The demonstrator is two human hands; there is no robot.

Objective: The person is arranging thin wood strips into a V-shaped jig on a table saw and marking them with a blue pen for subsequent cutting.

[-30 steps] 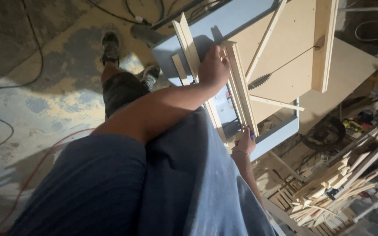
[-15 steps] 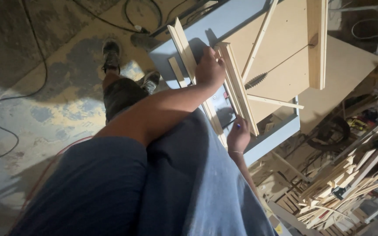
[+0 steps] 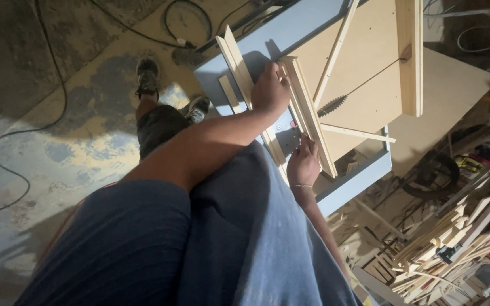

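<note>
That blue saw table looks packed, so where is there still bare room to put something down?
Bare spots: the blue table corner above the wood strips, and the flat sled board between its thin diagonal strip and the thick fence. It is crowded by the saw blade, where the left hand and right hand grip strips.

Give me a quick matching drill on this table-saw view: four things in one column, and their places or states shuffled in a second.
Things:
1. left hand
2. right hand
3. saw blade
4. offcut pile

Places or states:
A. heaped on the floor beside the saw
B. pressing on the wooden strips at the far end
C. teeth poking up through the sled board
D. fingers on the near end of the wooden frame

Pairs: 1-B, 2-D, 3-C, 4-A
</note>
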